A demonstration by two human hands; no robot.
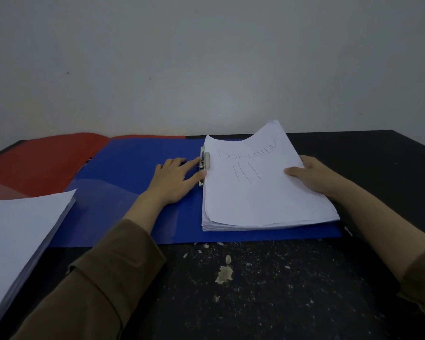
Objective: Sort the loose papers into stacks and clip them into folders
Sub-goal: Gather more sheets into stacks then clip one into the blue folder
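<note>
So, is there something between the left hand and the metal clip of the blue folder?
Nothing visible does. The left hand already has its fingertips at the silver metal clip on the open blue folder, beside the white paper stack marked DOKUMEN, whose right edge the right hand holds.

Dim, bluish, soft light; edges bowed, perhaps slightly blurred.
</note>
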